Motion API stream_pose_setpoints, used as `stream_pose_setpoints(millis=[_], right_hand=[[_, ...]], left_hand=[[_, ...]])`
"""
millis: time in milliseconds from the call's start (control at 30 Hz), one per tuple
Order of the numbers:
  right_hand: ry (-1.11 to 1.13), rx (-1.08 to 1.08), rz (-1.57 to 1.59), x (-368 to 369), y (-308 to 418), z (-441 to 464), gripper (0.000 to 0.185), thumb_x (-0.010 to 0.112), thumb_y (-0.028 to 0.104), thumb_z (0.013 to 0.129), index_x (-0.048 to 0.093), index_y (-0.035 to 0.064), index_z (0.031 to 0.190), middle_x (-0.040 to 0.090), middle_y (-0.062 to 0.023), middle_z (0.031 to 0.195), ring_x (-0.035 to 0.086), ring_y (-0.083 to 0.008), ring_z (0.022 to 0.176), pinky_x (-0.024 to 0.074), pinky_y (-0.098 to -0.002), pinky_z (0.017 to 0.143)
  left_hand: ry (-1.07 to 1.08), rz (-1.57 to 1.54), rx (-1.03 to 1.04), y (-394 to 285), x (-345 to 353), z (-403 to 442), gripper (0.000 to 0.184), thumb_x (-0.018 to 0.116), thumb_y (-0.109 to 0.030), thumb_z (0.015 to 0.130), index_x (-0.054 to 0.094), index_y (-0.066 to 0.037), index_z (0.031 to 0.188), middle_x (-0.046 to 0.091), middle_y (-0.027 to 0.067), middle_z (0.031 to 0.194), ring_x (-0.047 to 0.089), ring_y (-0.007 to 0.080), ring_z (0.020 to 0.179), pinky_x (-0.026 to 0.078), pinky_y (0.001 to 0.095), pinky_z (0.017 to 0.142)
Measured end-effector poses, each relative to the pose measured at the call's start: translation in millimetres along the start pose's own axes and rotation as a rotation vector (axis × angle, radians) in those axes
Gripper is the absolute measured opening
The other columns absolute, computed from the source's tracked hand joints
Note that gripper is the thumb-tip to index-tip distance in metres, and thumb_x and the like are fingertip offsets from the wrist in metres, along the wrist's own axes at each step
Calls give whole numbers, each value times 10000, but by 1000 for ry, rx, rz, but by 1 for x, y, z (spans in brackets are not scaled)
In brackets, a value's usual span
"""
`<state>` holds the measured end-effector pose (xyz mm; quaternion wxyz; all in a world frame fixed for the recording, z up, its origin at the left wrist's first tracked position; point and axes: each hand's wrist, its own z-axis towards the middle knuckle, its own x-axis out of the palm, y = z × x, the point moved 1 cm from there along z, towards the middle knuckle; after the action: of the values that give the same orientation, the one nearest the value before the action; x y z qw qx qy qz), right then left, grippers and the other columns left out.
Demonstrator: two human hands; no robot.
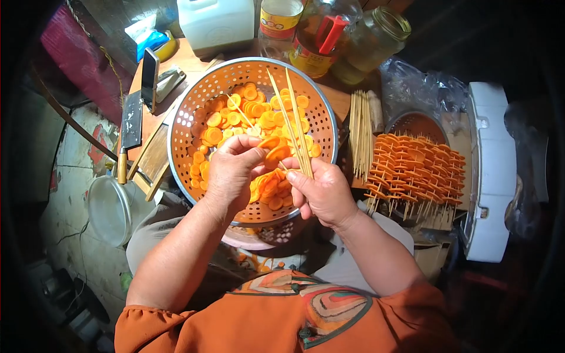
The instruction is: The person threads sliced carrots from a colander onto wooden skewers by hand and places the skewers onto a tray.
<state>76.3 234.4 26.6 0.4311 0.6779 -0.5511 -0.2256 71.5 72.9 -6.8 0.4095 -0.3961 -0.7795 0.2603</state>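
Observation:
Over a large metal colander (pixel 183 115) of carrot slices (pixel 254 107), both my hands work close together. My left hand (pixel 232 170) pinches a few round carrot slices (pixel 275 150) between thumb and fingers. Several thin bamboo skewers (pixel 292 115) are gripped in my right hand (pixel 322 189), their long ends pointing up and away over the colander. At the right thumb and finger a skewer tip appears to point toward the held slices; whether it pierces them I cannot tell. Another skewer (pixel 240 110) lies on the slices in the colander.
Carrot-loaded skewers (pixel 416 167) are piled at the right, beside a bundle of bare skewers (pixel 359 132) and a white plastic foam-like piece (pixel 493 170). Behind stand a white jug (pixel 216 26), an oil bottle (pixel 311 44) and a glass jar (pixel 371 44). Leftward are a cleaver (pixel 132 120), phone (pixel 150 79) and bucket (pixel 109 212).

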Motion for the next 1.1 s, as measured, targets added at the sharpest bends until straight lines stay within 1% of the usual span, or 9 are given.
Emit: stream_pose_setpoints(millis=[333,467,533,633,733,800,867,933,1100], right_hand=[[-7,-12,5,-3,0,5,258,524,117,894,526,-41,1097,511,-26,574,427,-67,368,359,-187,344],[-28,-50,148,-11,3,4,276,531,123,891,518,-50,1107,500,-26,573,422,-67,368,357,-185,344],[-18,-57,164,-15,3,4,281,529,128,893,514,-50,1111,493,-24,572,420,-67,372,358,-182,345],[-11,-37,159,-12,5,0,277,523,131,896,518,-47,1107,490,-20,577,417,-64,376,362,-183,348],[9,-31,158,-10,2,0,282,523,131,895,519,-47,1113,490,-20,577,417,-64,376,365,-185,348],[4,-41,147,-9,3,1,284,523,131,895,518,-48,1116,491,-21,576,417,-66,374,364,-186,348],[-2,-53,134,-9,4,0,287,524,132,895,517,-48,1119,491,-23,576,417,-67,373,363,-186,348],[-46,-27,143,-8,7,-1,280,507,133,903,504,-45,1119,478,0,528,386,-46,338,332,-165,346],[-39,-44,156,-12,4,-1,273,505,125,903,504,-48,1115,481,-2,530,389,-47,338,330,-164,338]], left_hand=[[15,19,38,-5,-2,5,168,607,37,778,555,-32,922,598,59,910,626,170,748,524,246,640],[47,163,112,-17,-14,14,232,567,71,727,554,-32,934,575,46,897,592,118,672,496,225,586],[122,631,143,-15,-29,25,175,539,52,743,577,-31,893,600,47,821,597,122,655,493,230,612],[346,1036,-284,-7,-27,15,125,596,-20,729,655,-17,839,613,44,672,565,88,634,470,224,609],[614,1417,-270,16,-28,11,206,613,-69,717,703,-94,901,657,46,734,593,111,673,486,255,659],[571,1489,-238,20,-33,21,298,593,-57,719,687,-121,995,663,52,766,593,111,706,484,243,654],[227,1229,-208,2,-29,26,393,562,-38,747,625,-112,1128,664,57,843,597,119,748,487,238,660],[39,1197,83,1,-48,45,445,531,-11,770,561,-89,1207,655,62,906,597,124,770,489,237,666],[-44,1249,210,-12,-61,49,349,578,-35,752,621,-47,1098,663,87,874,612,127,785,495,270,675]])
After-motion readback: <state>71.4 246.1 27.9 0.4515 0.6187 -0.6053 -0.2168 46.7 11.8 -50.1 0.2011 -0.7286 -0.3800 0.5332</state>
